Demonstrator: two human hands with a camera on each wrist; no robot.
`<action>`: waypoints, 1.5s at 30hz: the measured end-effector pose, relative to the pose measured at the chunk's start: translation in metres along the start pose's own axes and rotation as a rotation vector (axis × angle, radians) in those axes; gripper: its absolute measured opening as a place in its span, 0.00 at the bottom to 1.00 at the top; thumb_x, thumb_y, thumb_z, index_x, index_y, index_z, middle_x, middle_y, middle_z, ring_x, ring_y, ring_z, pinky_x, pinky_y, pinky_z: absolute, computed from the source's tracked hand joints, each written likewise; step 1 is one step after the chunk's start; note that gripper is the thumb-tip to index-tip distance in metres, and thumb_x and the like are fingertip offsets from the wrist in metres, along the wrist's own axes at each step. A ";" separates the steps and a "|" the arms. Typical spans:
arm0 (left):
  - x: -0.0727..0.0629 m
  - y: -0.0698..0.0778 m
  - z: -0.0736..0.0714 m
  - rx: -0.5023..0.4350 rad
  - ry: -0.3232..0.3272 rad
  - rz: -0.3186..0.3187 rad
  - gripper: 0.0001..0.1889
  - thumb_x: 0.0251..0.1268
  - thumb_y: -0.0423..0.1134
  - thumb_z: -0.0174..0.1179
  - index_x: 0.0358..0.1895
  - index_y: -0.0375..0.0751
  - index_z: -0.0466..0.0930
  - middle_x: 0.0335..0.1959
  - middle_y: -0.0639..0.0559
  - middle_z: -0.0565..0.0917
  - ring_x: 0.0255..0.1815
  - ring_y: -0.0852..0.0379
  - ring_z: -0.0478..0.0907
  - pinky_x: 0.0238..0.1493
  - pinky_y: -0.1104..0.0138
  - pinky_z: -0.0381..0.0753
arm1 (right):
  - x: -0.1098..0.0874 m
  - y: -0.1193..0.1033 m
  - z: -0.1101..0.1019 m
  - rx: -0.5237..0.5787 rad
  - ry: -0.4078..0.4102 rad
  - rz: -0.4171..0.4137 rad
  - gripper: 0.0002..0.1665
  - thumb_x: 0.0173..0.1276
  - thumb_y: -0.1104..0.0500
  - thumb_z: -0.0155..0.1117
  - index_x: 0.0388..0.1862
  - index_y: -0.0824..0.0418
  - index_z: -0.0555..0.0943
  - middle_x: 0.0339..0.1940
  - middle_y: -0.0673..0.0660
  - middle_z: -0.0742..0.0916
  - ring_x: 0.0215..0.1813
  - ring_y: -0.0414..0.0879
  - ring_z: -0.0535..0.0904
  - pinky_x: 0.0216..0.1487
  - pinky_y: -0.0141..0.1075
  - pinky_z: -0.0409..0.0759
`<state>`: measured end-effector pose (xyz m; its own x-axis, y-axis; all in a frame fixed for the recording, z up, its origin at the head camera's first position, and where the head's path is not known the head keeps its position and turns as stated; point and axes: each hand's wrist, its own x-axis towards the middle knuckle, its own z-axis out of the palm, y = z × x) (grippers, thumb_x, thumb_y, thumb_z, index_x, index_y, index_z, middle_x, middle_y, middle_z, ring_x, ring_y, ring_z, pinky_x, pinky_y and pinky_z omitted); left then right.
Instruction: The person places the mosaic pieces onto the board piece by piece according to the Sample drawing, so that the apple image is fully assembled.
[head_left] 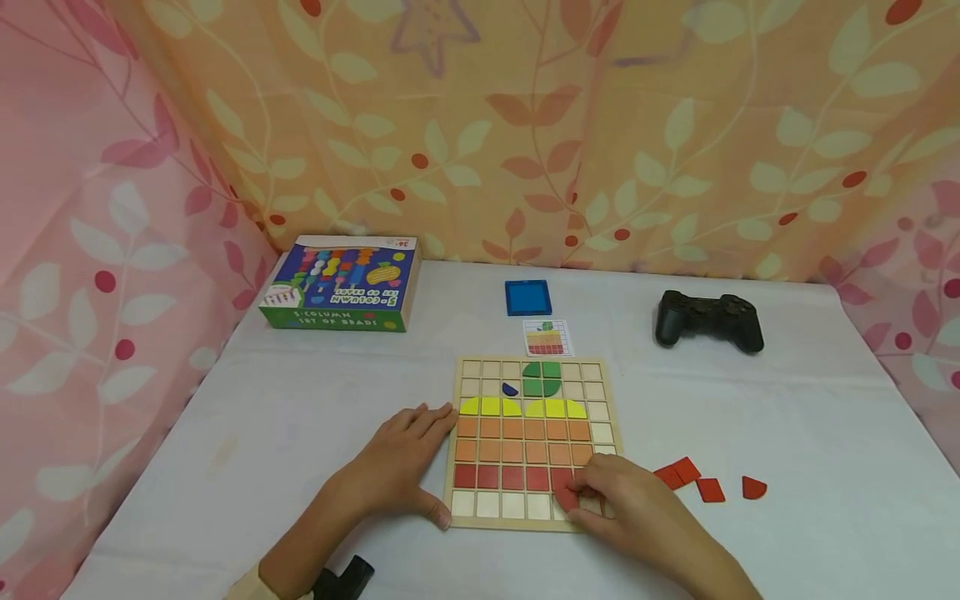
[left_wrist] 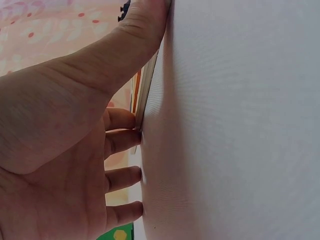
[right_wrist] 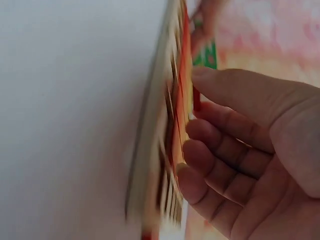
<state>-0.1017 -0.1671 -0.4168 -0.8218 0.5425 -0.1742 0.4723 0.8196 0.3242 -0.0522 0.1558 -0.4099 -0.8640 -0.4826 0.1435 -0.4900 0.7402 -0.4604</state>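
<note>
A wooden grid board [head_left: 517, 524] lies on the white table, with green, yellow, orange and red tiles filling many of its squares. My left hand [head_left: 390, 467] rests along the board's left edge, fingers fairly straight and thumb by the near-left corner. Between the thumb and forefinger of my right hand [head_left: 637, 508] a red tile [right_wrist: 196, 100] is pinched, close over the red row [head_left: 512, 477] at the lower right. That tile is seen edge-on in the right wrist view. A small dark blue piece [head_left: 510, 389] lies near the green tiles [head_left: 542, 379].
Several loose red tiles [head_left: 710, 490] lie right of the board. Behind it are a pattern card [head_left: 546, 337] and a blue square tray [head_left: 528, 297]. A bead-set box [head_left: 337, 287] stands at the back left, a black game controller [head_left: 708, 321] at the back right.
</note>
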 end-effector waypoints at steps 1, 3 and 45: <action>0.000 0.000 0.001 0.003 0.001 0.001 0.69 0.26 0.76 0.74 0.78 0.42 0.59 0.78 0.46 0.61 0.76 0.38 0.55 0.72 0.43 0.58 | 0.004 -0.004 0.004 0.002 -0.004 -0.028 0.10 0.55 0.56 0.79 0.34 0.48 0.84 0.30 0.36 0.76 0.34 0.33 0.70 0.33 0.28 0.74; 0.001 -0.001 0.001 0.010 0.000 0.000 0.69 0.26 0.76 0.73 0.78 0.43 0.59 0.78 0.46 0.61 0.76 0.39 0.55 0.72 0.43 0.58 | 0.011 -0.012 0.010 0.022 -0.019 -0.074 0.10 0.56 0.56 0.78 0.33 0.48 0.84 0.30 0.37 0.75 0.34 0.33 0.70 0.33 0.27 0.73; 0.001 -0.002 0.000 0.002 -0.007 0.014 0.68 0.28 0.76 0.73 0.78 0.43 0.59 0.77 0.46 0.62 0.76 0.38 0.56 0.73 0.44 0.56 | 0.051 -0.062 0.044 0.021 -0.104 -0.229 0.08 0.60 0.66 0.73 0.30 0.53 0.87 0.31 0.40 0.80 0.38 0.37 0.74 0.38 0.27 0.76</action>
<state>-0.1035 -0.1679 -0.4178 -0.8128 0.5551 -0.1767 0.4843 0.8125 0.3243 -0.0611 0.0646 -0.4126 -0.7137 -0.6829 0.1556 -0.6680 0.5967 -0.4447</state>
